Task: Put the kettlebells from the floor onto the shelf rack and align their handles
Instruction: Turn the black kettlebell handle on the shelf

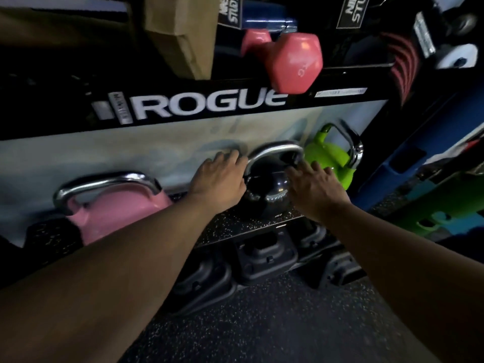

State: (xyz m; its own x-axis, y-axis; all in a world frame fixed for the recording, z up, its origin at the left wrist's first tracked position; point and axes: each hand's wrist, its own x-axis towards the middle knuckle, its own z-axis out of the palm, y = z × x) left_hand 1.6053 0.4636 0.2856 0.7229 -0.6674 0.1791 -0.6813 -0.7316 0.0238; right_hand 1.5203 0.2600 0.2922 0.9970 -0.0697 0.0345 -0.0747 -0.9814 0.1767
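Bare forearms reach in from below toward the speckled shelf (235,221), where a pink kettlebell (117,205) sits at left. Next, the left hand (220,176) and right hand (314,189), both spread flat and unclenched, flank the black kettlebell (267,189); a green kettlebell (330,158) stands rightmost.

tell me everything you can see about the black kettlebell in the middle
The black kettlebell has a glossy round body and a chrome handle arching upright above it. It stands on the speckled shelf, between pink and green ones. The left hand and right hand press its sides, fingers open.
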